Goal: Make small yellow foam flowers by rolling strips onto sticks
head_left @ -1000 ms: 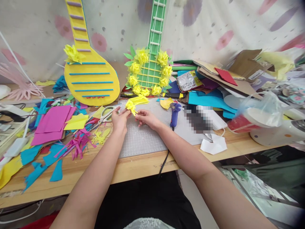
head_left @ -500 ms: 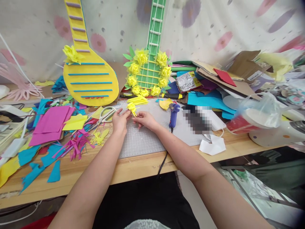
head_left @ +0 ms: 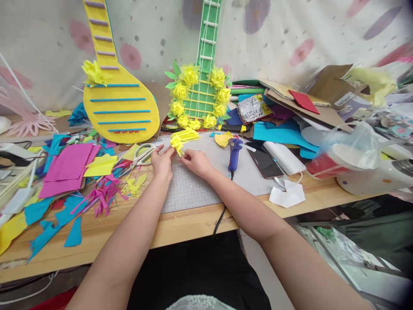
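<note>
A small yellow paper flower (head_left: 176, 142) is held over the grey cutting mat (head_left: 190, 189). My left hand (head_left: 162, 164) grips its left side between the fingers. At the flower's lower right edge, my right hand (head_left: 196, 162) is closed in a pinch on a petal; the fingertips are partly hidden. Just behind the flower lie folded yellow paper strips (head_left: 189, 134). Scissors (head_left: 143, 154) with pale handles rest left of my left hand. To the right of my right hand, a purple glue gun (head_left: 234, 155) stands on the mat.
A yellow paper guitar shape (head_left: 122, 105) and a green one (head_left: 203, 101) ringed with yellow flowers lean at the back. Paper scraps (head_left: 69, 165) cover the left side. A phone (head_left: 266, 160), a white power bank (head_left: 284, 157) and a red cup (head_left: 332, 163) stand right.
The fingers of my right hand have curled in more tightly by the flower. The flower has shifted slightly left and tilted. The head view has moved a little.
</note>
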Motion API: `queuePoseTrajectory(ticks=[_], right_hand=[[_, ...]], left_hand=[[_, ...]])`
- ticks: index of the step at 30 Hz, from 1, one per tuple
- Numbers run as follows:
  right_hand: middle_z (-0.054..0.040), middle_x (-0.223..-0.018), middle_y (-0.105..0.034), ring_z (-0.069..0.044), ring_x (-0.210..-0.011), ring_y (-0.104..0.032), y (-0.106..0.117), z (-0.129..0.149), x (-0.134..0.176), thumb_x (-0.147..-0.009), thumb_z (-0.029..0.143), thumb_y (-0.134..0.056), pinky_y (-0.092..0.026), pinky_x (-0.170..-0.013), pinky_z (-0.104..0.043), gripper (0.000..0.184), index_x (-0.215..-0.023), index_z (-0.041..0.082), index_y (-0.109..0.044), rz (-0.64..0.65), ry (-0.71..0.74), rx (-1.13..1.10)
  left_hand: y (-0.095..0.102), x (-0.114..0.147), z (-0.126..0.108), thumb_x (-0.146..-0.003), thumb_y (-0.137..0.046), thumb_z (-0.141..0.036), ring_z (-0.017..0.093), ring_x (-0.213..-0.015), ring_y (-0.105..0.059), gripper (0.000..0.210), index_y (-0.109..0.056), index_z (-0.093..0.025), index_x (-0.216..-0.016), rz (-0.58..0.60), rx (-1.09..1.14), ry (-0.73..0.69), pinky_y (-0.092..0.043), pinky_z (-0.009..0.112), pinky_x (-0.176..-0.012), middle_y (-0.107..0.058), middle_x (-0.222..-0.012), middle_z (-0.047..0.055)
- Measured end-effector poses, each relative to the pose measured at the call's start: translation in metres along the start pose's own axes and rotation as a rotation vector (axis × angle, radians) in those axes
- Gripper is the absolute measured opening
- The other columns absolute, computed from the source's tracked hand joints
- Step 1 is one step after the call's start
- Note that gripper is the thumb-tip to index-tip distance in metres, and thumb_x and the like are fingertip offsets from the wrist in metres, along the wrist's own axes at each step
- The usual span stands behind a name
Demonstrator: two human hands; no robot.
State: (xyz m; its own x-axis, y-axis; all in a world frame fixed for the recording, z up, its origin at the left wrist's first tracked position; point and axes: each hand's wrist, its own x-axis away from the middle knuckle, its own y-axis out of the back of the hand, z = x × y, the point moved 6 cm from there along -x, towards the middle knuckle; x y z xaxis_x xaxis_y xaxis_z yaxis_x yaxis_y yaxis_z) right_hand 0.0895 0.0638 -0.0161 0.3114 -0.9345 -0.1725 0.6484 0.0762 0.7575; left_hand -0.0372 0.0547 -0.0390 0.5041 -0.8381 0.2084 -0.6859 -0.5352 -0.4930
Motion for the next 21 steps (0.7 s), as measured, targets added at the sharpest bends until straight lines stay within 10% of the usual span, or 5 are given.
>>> queuePoseTrajectory(ticks=[21], right_hand=[[-0.0019, -0.07, -0.063, -0.013, -0.062, -0.048, 0.007, 0.0, 0.005, -0.076, 0.041, -0.058, -0.024, -0.056, -0.025, 0.022, -0.072, 0.019, -0.059, 0.138, 0.097, 0.287]], left_hand=[[0.012, -0.01, -0.022, -0.065, -0.06, -0.002, 0.009, -0.064, -0.063, 0.034, -0.04, -0.018, -0.088, -0.118, -0.006, -0.041, -0.052, 0.027, -0.073, -0.061, -0.075, -0.001]])
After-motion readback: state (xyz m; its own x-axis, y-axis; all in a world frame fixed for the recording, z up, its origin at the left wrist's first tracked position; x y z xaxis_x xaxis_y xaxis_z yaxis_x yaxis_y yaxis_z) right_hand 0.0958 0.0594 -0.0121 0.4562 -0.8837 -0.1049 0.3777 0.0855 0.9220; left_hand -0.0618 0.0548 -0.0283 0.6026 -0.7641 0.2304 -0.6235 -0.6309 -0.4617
